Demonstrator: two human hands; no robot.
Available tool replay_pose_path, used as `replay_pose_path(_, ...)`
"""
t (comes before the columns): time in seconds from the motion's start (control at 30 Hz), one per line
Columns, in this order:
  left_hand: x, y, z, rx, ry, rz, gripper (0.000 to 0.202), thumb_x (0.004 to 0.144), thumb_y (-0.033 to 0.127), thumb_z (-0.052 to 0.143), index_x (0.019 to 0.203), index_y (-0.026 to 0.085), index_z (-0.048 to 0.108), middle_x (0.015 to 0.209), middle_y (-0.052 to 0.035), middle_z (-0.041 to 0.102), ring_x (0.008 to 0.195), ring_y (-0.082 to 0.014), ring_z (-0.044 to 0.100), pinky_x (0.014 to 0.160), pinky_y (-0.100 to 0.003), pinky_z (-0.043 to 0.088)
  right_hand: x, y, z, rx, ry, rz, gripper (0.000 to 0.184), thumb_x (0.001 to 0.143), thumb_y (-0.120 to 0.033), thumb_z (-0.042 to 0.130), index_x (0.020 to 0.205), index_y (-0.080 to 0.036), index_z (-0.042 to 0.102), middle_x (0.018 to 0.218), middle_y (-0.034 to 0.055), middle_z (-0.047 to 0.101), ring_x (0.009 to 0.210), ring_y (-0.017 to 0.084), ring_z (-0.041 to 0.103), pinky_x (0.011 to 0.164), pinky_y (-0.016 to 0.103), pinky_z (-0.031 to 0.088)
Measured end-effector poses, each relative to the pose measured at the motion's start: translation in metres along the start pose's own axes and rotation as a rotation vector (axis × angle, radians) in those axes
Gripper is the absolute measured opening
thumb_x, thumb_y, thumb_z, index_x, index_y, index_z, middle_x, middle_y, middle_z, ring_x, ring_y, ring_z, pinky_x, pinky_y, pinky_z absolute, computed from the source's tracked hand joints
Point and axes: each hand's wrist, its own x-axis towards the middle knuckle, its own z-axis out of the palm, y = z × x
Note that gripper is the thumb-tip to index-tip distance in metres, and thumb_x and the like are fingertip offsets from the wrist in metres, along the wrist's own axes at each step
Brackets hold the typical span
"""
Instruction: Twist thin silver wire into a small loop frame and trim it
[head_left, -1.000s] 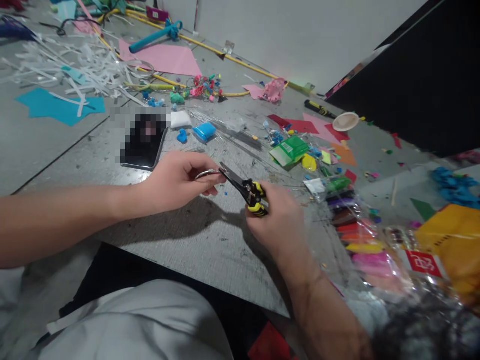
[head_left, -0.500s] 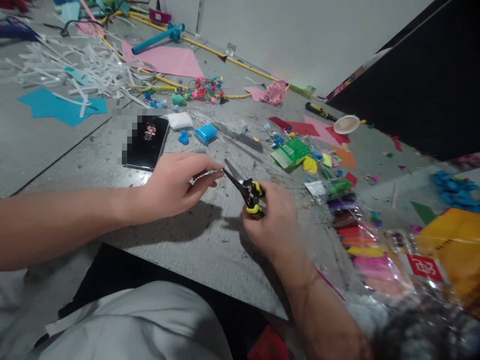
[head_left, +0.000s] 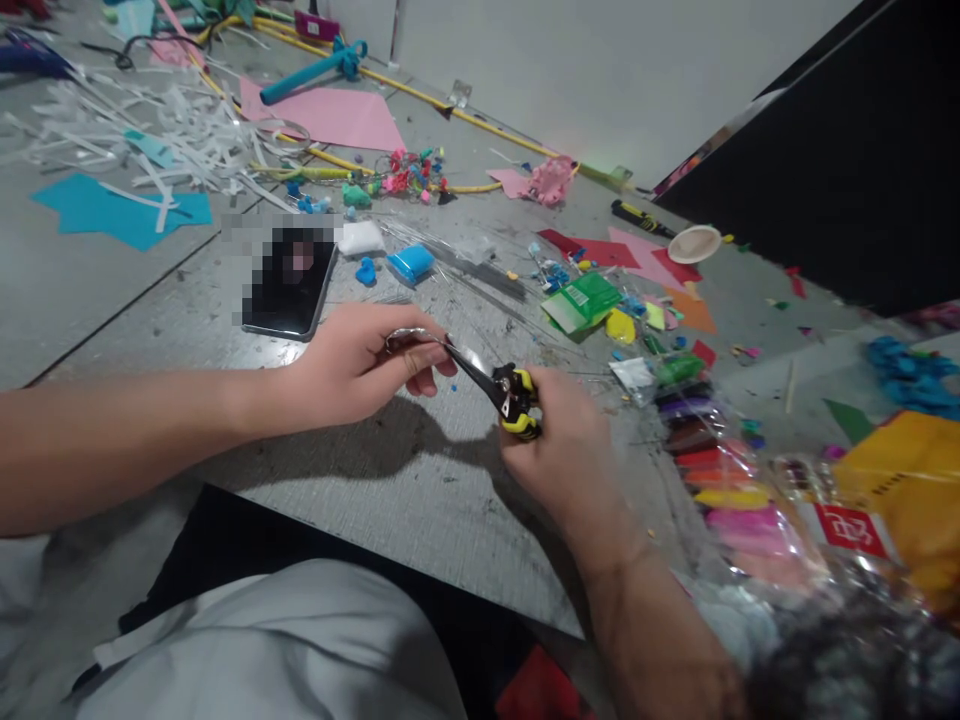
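Note:
Thumb and fingers of my left hand (head_left: pixel 367 360) are pinched on a thin, shiny loop of wire (head_left: pixel 409 335). My right hand (head_left: pixel 559 435) is wrapped around the handles of black-and-yellow snips (head_left: pixel 514 400). The snips' blades point left and are nearly closed, their tips meeting the wire at my left fingertips. Whether the blades bite into the wire is too small to tell. Behind my left hand lie a phone (head_left: pixel 289 285), a white packet (head_left: pixel 361 239), a blue packet (head_left: pixel 411 264) and a small blue clay piece (head_left: pixel 365 271).
Thin clear-wrapped rods (head_left: pixel 480 270) lie beyond my hands. To the right are a green packet (head_left: pixel 581 302), a bag of coloured clay (head_left: pixel 739 505) and a yellow envelope (head_left: pixel 900 490). White paper strips (head_left: pixel 180 130) and pink paper (head_left: pixel 341 118) cover the far left.
The snips' blades have come together from a wider gap. My right hand has shifted slightly right, and the wire loop in my left fingers shows more. The phone screen has darkened.

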Motion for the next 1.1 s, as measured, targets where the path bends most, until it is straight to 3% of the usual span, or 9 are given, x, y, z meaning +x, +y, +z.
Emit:
replay_pose_path(0.33,-0.001,0.002,0.001,-0.139,-0.060,-0.129,0.012,0.099,0.023,0.064,0.088,0.017,0.066,0.080,-0.0042,0.079,0.060,-0.0096,0.071,0.055,-0.017,0.057,-0.004,0.007,-0.006,0.070,-0.072,0.038,0.039,0.075,-0.017,0.059,0.113,-0.024,0.059,0.100,0.0107,0.075,0.092,0.032,0.073,0.078,0.043,0.059)
replay_pose_path(0.57,0.000,0.002,0.002,-0.206,-0.077,-0.151,0.014,0.098,0.024,0.067,0.085,0.018,0.066,0.077,-0.0050,0.077,0.058,-0.0106,0.069,0.053,-0.020,0.056,-0.003,0.008,-0.007,0.064,-0.064,0.016,0.036,0.073,-0.015,0.058,0.108,-0.022,0.062,0.094,0.0105,0.075,0.086,0.032,0.072,0.074,0.041,0.057)
replay_pose_path(0.77,-0.002,0.001,0.003,-0.243,-0.095,-0.189,0.023,0.097,0.035,0.072,0.087,0.016,0.065,0.076,-0.0054,0.077,0.057,-0.0113,0.069,0.053,-0.021,0.056,-0.002,0.007,-0.010,0.017,-0.117,0.020,0.032,0.077,-0.014,0.056,0.107,-0.022,0.063,0.094,0.0115,0.077,0.085,0.031,0.074,0.073,0.040,0.057)
replay_pose_path(0.93,-0.003,0.003,0.005,-0.275,-0.085,-0.239,0.027,0.096,0.039,0.073,0.084,0.017,0.064,0.078,-0.0053,0.078,0.058,-0.0115,0.069,0.054,-0.021,0.057,-0.006,0.005,-0.011,-0.027,-0.073,0.025,0.032,0.075,-0.017,0.057,0.105,-0.024,0.064,0.089,0.0094,0.077,0.079,0.031,0.074,0.067,0.040,0.056)
replay_pose_path(1.1,-0.003,0.003,0.005,-0.294,-0.101,-0.238,0.029,0.096,0.044,0.073,0.087,0.017,0.068,0.079,-0.0056,0.078,0.061,-0.0138,0.072,0.056,-0.024,0.060,-0.003,0.009,-0.011,-0.037,-0.030,0.157,0.017,0.082,-0.024,0.061,0.099,-0.025,0.063,0.085,0.0088,0.075,0.079,0.030,0.073,0.069,0.039,0.053)
